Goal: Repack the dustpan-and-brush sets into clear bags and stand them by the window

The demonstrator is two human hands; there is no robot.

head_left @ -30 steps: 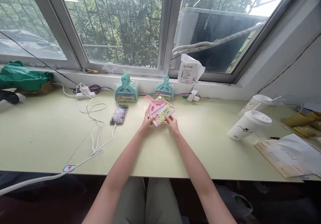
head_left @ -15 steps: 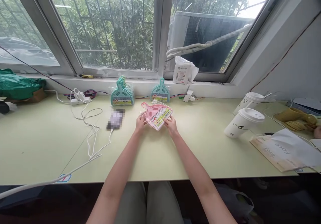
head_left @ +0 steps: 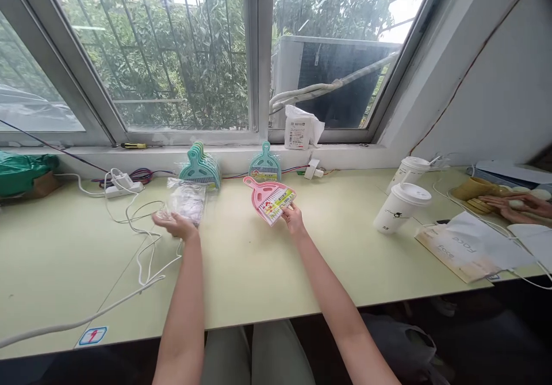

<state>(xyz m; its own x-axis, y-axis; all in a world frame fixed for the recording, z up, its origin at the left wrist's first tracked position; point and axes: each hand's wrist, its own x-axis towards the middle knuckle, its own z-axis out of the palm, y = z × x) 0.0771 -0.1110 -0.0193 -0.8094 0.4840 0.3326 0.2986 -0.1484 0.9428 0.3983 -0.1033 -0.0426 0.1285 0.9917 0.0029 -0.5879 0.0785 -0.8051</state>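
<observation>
The right hand's (head_left: pixel 293 219) grip is closed on the near edge of the pink dustpan set (head_left: pixel 269 197), held tilted just above the table (head_left: pixel 259 270), near its middle. The left hand (head_left: pixel 175 224) lies palm-up, its grip loosely closed under a clear plastic wrapper (head_left: pixel 186 201), left of the pink set. Along the far edge stand a stack of teal dustpans (head_left: pixel 199 168) and a single teal dustpan (head_left: pixel 264 165). Two lidded paper cups (head_left: pixel 401 207) stand to the right. Another person's hands (head_left: pixel 513 206) rest at far right.
</observation>
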